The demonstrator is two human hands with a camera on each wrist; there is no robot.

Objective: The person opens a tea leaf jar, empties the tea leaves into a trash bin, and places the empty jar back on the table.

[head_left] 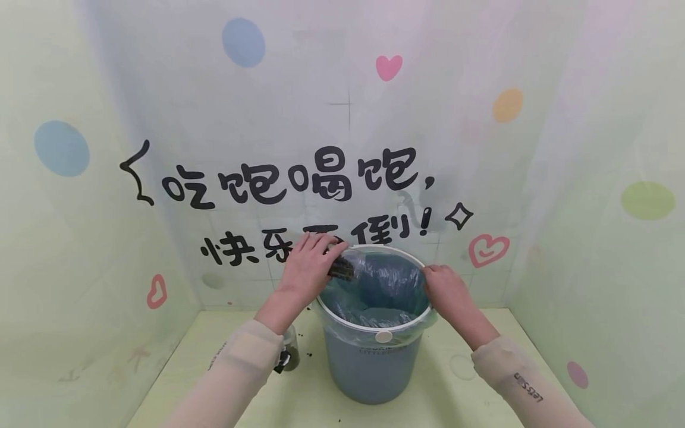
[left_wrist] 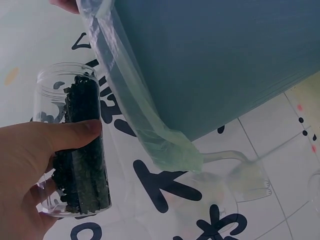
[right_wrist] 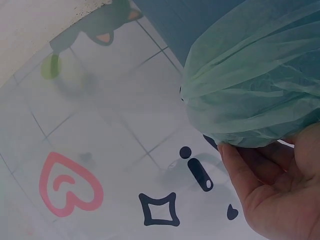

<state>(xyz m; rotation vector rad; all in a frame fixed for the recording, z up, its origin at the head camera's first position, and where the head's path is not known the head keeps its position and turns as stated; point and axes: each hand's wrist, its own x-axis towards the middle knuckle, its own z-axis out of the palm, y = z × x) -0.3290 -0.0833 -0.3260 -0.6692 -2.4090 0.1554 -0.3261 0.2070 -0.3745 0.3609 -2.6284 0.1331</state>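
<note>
In the head view a blue-grey bucket (head_left: 369, 371) with a white rim stands on the table, lined with a thin green plastic bag (head_left: 393, 279). My left hand (head_left: 310, 264) grips a clear jar (head_left: 345, 267), tilted over the bucket's left rim. Dark, crumbly bits (left_wrist: 82, 145) fill much of that jar in the left wrist view, and the thumb lies across its side. At the bucket's right rim my right hand (head_left: 446, 288) holds the edge with the bag folded over it. The right wrist view shows its fingers (right_wrist: 240, 170) curled at the bag-covered rim.
Left of the bucket, partly behind my left forearm, stands another clear container (head_left: 291, 353) with something dark in it. Dark specks (head_left: 309, 355) lie scattered on the pale table (head_left: 289, 401). Printed walls (head_left: 332, 125) enclose the table at the back and both sides.
</note>
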